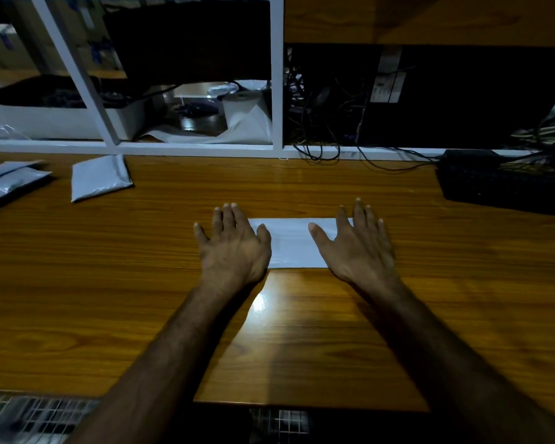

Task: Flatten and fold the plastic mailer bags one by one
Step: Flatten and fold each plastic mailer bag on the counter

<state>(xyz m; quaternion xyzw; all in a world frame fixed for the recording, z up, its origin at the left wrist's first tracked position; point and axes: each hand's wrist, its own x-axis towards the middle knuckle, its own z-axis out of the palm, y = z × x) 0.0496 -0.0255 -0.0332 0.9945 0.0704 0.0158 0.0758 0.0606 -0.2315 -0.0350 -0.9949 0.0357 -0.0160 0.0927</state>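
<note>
Both hands, left hand (234, 248) and right hand (356, 248), press flat with straight fingers on opposite ends of the white mailer bag (290, 243), its long axis running left-right between them, equally near.

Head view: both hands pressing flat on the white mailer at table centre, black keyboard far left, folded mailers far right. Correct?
Sides are swapped. The head view shows the black keyboard far right and the folded mailers far left. The left hand and right hand do press flat on the white mailer.
</note>
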